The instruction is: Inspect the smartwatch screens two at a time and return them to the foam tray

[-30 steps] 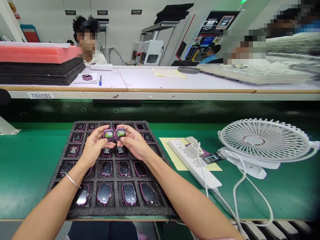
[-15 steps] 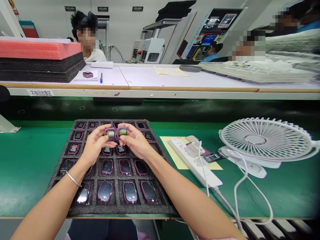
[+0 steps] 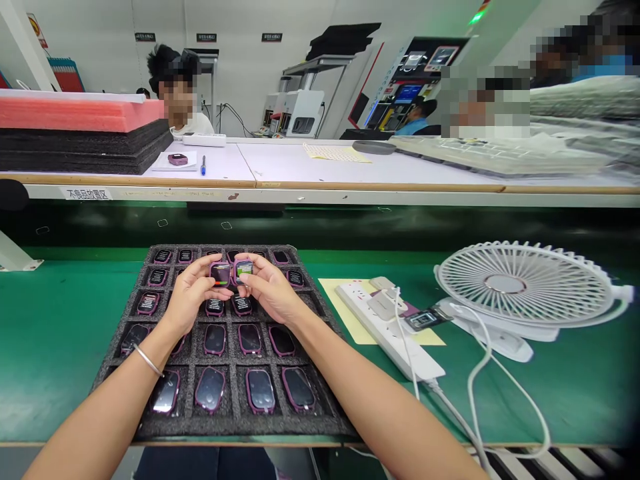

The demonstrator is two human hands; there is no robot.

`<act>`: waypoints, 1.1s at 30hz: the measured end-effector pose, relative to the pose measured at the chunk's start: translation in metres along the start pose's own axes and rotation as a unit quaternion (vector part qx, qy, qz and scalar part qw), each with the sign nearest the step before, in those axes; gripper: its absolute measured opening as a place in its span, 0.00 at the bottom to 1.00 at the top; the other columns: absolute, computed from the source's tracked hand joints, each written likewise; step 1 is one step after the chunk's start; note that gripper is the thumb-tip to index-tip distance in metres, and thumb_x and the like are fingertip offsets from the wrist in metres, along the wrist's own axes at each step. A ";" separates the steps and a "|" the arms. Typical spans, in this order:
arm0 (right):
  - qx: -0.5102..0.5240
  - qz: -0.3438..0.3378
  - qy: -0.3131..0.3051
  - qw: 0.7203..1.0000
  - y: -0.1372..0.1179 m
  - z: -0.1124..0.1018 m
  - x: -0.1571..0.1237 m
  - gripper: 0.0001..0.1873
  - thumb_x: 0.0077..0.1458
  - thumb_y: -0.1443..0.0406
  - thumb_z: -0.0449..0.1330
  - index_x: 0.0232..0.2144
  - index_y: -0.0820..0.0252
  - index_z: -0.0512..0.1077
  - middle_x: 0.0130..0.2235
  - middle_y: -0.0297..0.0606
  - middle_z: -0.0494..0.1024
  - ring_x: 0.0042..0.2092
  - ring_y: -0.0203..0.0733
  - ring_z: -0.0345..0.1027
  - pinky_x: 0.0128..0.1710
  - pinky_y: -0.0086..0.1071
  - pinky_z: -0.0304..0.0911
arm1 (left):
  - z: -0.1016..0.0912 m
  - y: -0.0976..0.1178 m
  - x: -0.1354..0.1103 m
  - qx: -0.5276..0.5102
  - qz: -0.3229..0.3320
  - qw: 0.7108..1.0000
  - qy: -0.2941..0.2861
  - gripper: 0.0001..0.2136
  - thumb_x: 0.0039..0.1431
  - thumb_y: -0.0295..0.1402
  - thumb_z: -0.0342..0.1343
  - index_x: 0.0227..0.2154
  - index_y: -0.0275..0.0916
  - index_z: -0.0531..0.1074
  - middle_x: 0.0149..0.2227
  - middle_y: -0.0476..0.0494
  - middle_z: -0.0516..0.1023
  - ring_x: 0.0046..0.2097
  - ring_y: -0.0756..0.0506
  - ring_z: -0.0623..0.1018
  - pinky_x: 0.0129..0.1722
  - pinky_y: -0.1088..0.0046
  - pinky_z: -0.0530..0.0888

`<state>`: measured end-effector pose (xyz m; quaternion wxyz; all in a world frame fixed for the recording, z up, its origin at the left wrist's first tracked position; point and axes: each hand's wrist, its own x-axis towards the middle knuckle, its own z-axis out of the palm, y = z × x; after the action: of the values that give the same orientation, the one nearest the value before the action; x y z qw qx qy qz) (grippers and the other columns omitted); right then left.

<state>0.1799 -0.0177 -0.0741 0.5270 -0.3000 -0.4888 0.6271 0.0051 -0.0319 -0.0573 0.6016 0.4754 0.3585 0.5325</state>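
A black foam tray (image 3: 125,319) lies on the green bench and holds several purple smartwatch bodies in its pockets. Above its far rows my left hand (image 3: 187,297) pinches one purple watch body (image 3: 220,274), whose lit screen is mostly dark with a coloured strip. Right beside it, my right hand (image 3: 270,290) pinches a second purple watch body (image 3: 243,269) with a green and white lit screen. The two watch bodies sit side by side, almost touching. A silver bangle is on my left wrist.
A white desk fan (image 3: 525,283) lies to the right, with a white power strip (image 3: 395,333), plugged chargers and cables on a yellow sheet (image 3: 350,313). Behind runs a dark conveyor, then a white table with stacked foam sheets (image 3: 75,133). Other people sit beyond it.
The screen of the watch body in my left hand has gone from a bright green and white picture to a mostly dark one. Both hands stay in place over the tray.
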 end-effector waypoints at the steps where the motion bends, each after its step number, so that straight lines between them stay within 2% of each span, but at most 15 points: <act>1: -0.001 -0.002 0.002 1.000 0.001 0.000 0.000 0.20 0.47 0.64 0.68 0.44 0.56 0.71 0.34 0.32 0.75 0.26 0.31 0.66 0.26 0.29 0.63 | 0.000 0.000 0.000 0.000 0.000 1.000 -0.002 0.22 0.48 0.31 0.59 0.49 0.38 0.72 0.40 0.45 0.79 0.29 0.47 0.82 0.33 0.67 0.81; 6: -0.001 -0.004 0.008 1.000 0.001 0.000 0.001 0.19 0.47 0.64 0.69 0.43 0.56 0.71 0.32 0.30 0.74 0.24 0.30 0.64 0.24 0.29 0.62 | 0.000 0.000 -0.001 -0.001 0.003 1.000 -0.011 0.23 0.47 0.31 0.59 0.49 0.38 0.72 0.42 0.45 0.78 0.30 0.46 0.82 0.34 0.67 0.80; 15: 0.007 -0.004 0.001 1.000 0.000 0.000 0.000 0.21 0.44 0.71 0.64 0.43 0.55 0.71 0.34 0.31 0.75 0.26 0.32 0.67 0.26 0.29 0.64 | 0.000 -0.001 0.000 -0.004 0.009 1.000 -0.009 0.21 0.48 0.31 0.59 0.48 0.39 0.71 0.40 0.45 0.78 0.30 0.46 0.82 0.34 0.66 0.80; 27: 0.024 0.013 -0.004 1.000 0.000 -0.002 0.001 0.18 0.48 0.68 0.64 0.44 0.56 0.72 0.36 0.33 0.77 0.27 0.33 0.70 0.28 0.30 0.65 | -0.003 -0.002 0.002 -0.006 0.007 1.000 -0.010 0.20 0.47 0.31 0.60 0.46 0.39 0.70 0.40 0.46 0.78 0.30 0.47 0.81 0.33 0.69 0.78; 30: 0.022 0.015 -0.019 0.999 -0.003 -0.002 0.000 0.21 0.48 0.69 0.63 0.47 0.55 0.71 0.39 0.35 0.78 0.29 0.35 0.72 0.31 0.31 0.66 | -0.004 0.001 0.003 -0.003 0.022 1.000 -0.003 0.20 0.47 0.30 0.60 0.46 0.39 0.71 0.40 0.46 0.77 0.30 0.49 0.80 0.32 0.71 0.77; 33: 0.021 0.005 -0.030 0.999 -0.006 -0.002 -0.001 0.26 0.46 0.71 0.62 0.50 0.53 0.69 0.41 0.35 0.79 0.30 0.36 0.74 0.32 0.32 0.67 | -0.004 0.003 0.003 0.005 0.026 1.000 0.002 0.24 0.47 0.29 0.60 0.51 0.39 0.69 0.40 0.46 0.78 0.30 0.49 0.80 0.34 0.72 0.76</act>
<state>0.1839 -0.0185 -0.0697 0.5153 -0.2727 -0.4893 0.6486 0.0006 -0.0284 -0.0556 0.5845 0.4868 0.3497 0.5469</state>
